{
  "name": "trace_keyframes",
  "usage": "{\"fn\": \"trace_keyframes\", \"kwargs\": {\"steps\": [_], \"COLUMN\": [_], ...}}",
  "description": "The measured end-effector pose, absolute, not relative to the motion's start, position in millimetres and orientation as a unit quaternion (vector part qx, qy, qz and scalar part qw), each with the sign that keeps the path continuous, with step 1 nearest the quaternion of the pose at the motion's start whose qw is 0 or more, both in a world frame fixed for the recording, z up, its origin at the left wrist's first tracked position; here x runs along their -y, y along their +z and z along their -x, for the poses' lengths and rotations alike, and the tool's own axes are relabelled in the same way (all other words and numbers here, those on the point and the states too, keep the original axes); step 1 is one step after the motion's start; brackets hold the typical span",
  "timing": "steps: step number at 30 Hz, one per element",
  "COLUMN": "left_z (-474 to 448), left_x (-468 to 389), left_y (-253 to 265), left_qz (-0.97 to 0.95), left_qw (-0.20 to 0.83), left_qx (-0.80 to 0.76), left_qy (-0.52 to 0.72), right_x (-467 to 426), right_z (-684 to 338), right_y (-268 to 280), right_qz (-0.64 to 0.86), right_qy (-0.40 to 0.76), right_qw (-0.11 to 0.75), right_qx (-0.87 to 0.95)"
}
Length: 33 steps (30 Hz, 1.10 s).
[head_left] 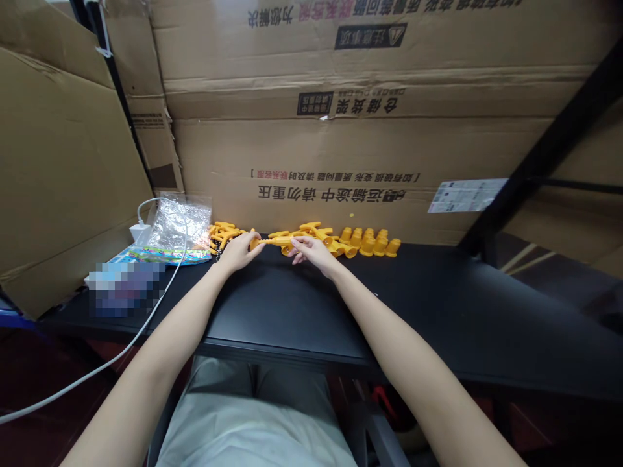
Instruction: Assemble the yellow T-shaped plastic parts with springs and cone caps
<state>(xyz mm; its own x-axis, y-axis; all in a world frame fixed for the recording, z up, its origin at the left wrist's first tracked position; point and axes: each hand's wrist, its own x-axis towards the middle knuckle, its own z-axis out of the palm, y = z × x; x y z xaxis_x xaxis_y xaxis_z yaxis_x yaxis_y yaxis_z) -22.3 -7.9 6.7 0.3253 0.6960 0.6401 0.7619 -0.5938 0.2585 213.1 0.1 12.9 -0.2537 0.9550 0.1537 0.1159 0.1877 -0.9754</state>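
Note:
Both hands are over the far side of the black desk, close to the cardboard. A long yellow plastic part (279, 240) spans the gap between them. My left hand (237, 251) is closed on its left end, fingers around a wider yellow bit. My right hand (314, 253) pinches the right end between thumb and fingers. Just left of my left hand lies a heap of branched yellow plastic pieces (224, 228). Behind and right of my right hand lie more long yellow parts (316, 229), partly hidden by it. Several yellow cup-shaped pieces (379, 245) stand upright in rows to the right.
A black desk (292, 305) lies beneath, with a printed cardboard sheet (341, 149) behind it and cardboard (63, 162) at left. A clear plastic bag (180, 220), a white charger (140, 232) and its cable (146, 322) are at left, beside a blurred-out item (126, 288).

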Motion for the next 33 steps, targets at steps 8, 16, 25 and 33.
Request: {"fn": "trace_keyframes", "kwargs": {"steps": [8,16,25,33], "left_z": [21.1,19.8,18.6,17.3], "left_x": [9.2,11.3,10.4,10.1], "left_y": [7.6,9.5,9.2,8.0], "left_qz": [0.815,0.818,0.823,0.824], "left_qw": [0.045,0.032,0.033,0.040], "left_qx": [0.445,0.443,0.437,0.433], "left_qy": [-0.369,-0.366,-0.361,-0.362], "right_x": [4.3,5.6,7.0,13.2], "right_z": [-209.5,-207.8,-206.0,-204.7], "right_y": [16.4,16.7,16.6,21.3], "right_qz": [0.453,0.476,0.486,0.498], "right_qy": [0.465,0.464,0.464,0.464], "right_qw": [0.435,0.431,0.440,0.440], "right_qx": [0.624,0.610,0.595,0.586]}}
